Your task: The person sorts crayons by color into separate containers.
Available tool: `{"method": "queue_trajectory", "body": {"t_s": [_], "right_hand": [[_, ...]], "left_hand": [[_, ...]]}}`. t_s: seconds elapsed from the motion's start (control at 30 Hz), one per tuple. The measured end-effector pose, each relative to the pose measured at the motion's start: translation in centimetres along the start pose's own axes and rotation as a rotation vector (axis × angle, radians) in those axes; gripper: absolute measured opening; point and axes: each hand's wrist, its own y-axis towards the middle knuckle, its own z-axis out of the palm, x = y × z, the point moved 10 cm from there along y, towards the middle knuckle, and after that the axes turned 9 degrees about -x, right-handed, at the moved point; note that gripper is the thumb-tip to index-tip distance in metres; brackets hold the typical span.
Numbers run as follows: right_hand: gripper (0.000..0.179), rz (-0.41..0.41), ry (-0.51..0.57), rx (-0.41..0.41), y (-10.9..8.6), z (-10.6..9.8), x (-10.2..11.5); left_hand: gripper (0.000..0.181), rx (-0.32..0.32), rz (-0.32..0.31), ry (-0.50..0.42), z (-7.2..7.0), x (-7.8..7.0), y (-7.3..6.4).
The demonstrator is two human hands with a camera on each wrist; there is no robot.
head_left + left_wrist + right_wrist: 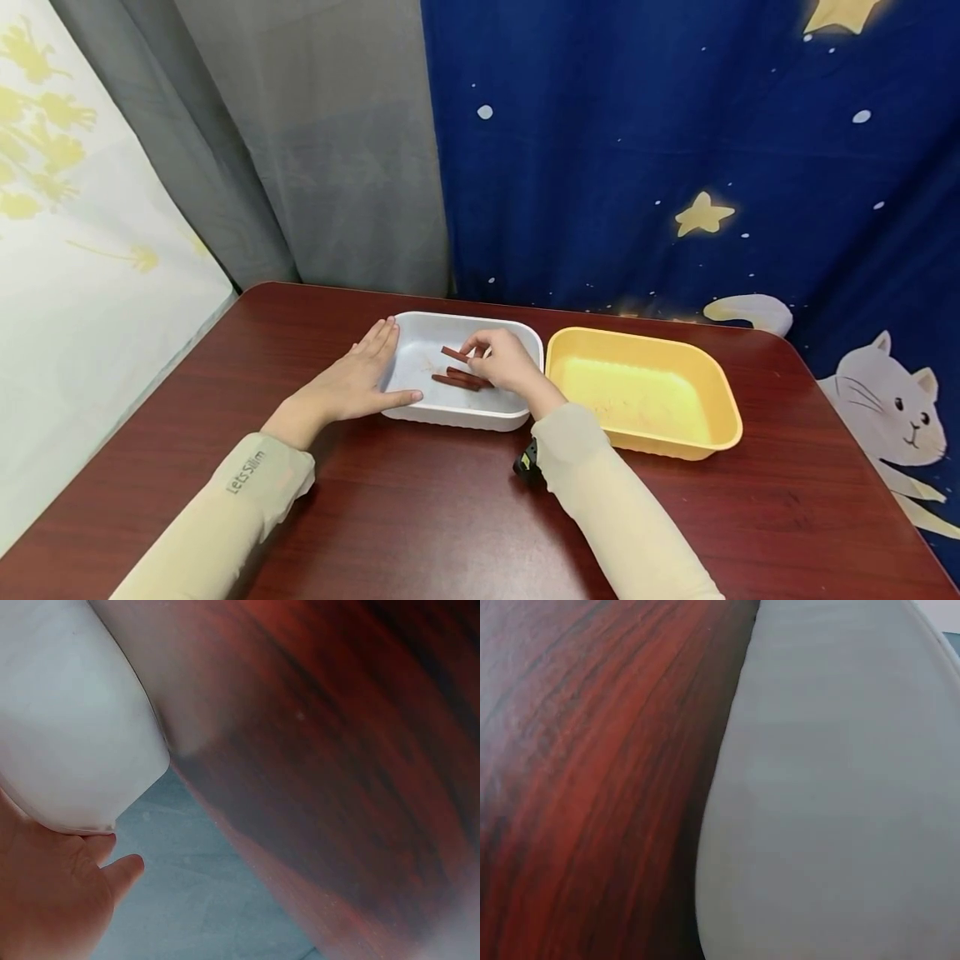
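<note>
In the head view, a white plastic tray [468, 421] holds several reddish-brown cinnamon sticks [456, 382] lying close together on its floor. My right hand [506, 360] reaches in over the tray's right side. Its thumb and fingers pinch one end of another cinnamon stick [453, 354], just behind the others. My left hand [356, 379] braces the tray's left end, fingers straight along the outside and thumb at the front rim. In the left wrist view, the left hand [56, 889] touches the pale tray [82, 712]. Only the tray's outer wall [832, 780] and the table show in the right wrist view.
A yellow tray [667, 446] stands on the right, close beside the white one, with a few crumbs on its floor. Both sit on a dark red wooden table [420, 508]. Under the right cuff, a black wrist device [527, 463] shows. Curtains [570, 167] hang behind the table.
</note>
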Motion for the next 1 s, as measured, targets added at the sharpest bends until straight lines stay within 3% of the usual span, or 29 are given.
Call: {"method": "queue_trajectory", "body": {"t_s": [0.4, 0.67, 0.83, 1.0], "right_hand": [[0.016, 0.154, -0.172, -0.030, -0.2, 0.5, -1.9], [0.016, 0.116, -0.243, -0.009, -0.2, 0.7, -1.8], [0.015, 0.064, -0.232, 0.016, -0.1, 1.2, -1.5], [0.011, 0.062, -0.198, 0.014, -0.2, 1.2, -1.4]], "left_hand": [[0.116, -0.006, 0.002, 0.009, -0.1, 0.1, 0.0], [0.116, -0.008, 0.005, 0.002, -0.1, 0.0, 0.1], [0.116, -0.009, 0.007, 0.005, 0.0, -0.1, 0.0], [0.116, -0.021, 0.017, 0.002, -0.1, -0.3, 0.0]]}}
